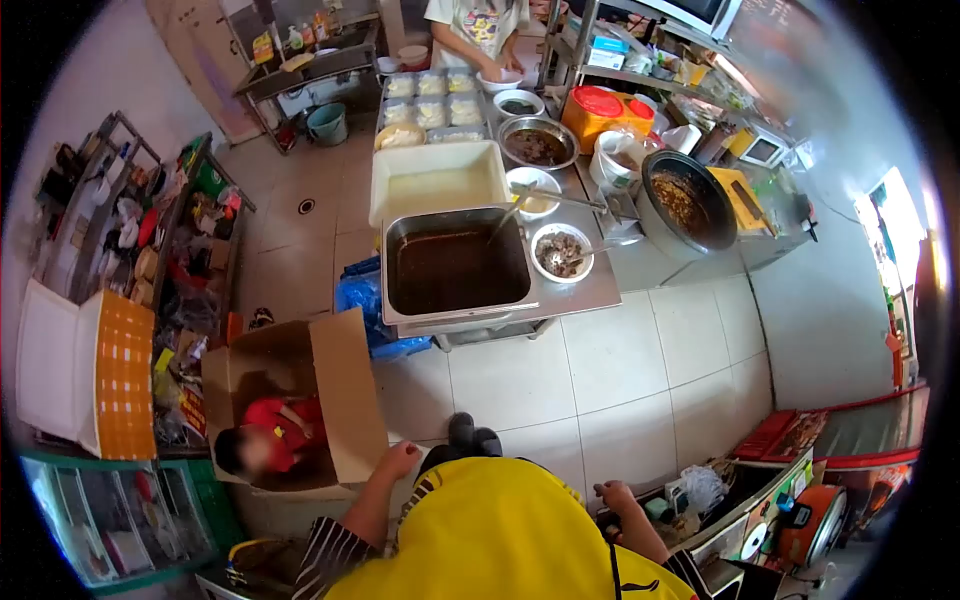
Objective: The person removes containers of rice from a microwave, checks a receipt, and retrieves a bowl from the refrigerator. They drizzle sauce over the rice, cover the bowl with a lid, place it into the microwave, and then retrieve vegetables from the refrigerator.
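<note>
My left hand (399, 460) hangs low with its fingers curled in and nothing visible in it. It is nearest to the right flap of an open cardboard box (348, 385), in which a person in a red shirt (268, 430) is lying or sitting. On the other side of my yellow apron (490, 525), my right hand (614, 495) has its fingers loosely closed, also with nothing visible in it. Close by it are a clear plastic bag (704, 487) and small items on a low unit. Both hands are well apart from the worktable.
Ahead stands a metal table (590, 292) bearing a deep tray of dark liquid (455, 312), a white tub (440, 150) and several bowls. A large black-rimmed pot (730, 205) stands right of it. Another person (478, 30) works at the far end. Cluttered shelves (215, 180) line the left.
</note>
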`<action>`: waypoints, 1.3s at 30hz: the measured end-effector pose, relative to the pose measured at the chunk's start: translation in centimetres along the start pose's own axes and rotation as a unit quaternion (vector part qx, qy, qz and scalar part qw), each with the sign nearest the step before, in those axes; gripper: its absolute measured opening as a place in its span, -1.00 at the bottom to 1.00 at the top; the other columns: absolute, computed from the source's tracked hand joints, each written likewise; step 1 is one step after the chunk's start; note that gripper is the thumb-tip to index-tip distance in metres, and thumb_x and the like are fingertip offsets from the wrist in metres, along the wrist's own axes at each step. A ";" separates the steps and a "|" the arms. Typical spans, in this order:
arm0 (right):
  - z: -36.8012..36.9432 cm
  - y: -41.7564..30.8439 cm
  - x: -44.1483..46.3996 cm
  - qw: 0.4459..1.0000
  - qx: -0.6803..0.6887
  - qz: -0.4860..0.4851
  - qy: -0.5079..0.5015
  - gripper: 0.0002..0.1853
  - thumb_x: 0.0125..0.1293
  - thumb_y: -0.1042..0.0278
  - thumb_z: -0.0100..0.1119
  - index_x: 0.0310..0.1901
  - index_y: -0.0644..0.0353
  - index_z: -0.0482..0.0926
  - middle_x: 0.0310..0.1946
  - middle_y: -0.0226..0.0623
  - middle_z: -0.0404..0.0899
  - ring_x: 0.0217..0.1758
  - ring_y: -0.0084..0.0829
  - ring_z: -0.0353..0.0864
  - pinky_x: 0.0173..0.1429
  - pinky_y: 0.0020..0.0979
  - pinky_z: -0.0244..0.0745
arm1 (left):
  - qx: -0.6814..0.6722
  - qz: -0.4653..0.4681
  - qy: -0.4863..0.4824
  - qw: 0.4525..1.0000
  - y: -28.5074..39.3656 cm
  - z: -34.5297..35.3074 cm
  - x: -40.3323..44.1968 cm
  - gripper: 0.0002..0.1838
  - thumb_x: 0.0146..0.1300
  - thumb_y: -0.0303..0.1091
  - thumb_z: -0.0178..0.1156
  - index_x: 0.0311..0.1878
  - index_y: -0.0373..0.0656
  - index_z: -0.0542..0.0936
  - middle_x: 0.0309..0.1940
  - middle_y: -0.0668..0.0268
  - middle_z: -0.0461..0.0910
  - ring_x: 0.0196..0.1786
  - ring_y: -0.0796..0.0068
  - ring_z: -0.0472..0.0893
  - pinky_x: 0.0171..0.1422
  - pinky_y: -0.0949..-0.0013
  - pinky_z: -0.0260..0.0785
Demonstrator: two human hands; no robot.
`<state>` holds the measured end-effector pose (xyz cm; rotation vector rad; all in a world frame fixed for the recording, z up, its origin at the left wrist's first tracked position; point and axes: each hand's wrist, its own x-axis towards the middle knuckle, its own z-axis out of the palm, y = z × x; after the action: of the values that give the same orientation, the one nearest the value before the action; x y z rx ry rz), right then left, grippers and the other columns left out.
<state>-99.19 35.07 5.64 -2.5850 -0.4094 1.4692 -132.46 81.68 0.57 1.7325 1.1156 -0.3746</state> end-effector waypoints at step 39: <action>-8.1 27.4 -4.7 0.916 0.295 0.204 0.182 -0.54 0.16 -0.10 0.17 -0.33 0.25 0.67 -0.30 -0.02 0.65 -0.17 -0.05 0.61 -0.07 -0.15 0.50 | 0.262 0.178 -0.205 0.926 34.8 21.5 7.9 -0.63 0.17 -0.15 0.30 -0.17 -0.31 0.59 -0.31 0.17 0.65 -0.28 0.35 0.61 -0.16 0.30 0.45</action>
<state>-89.99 7.61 6.66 -2.4123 0.5658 0.9424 -94.73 64.61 5.37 2.1396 0.3959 -0.8153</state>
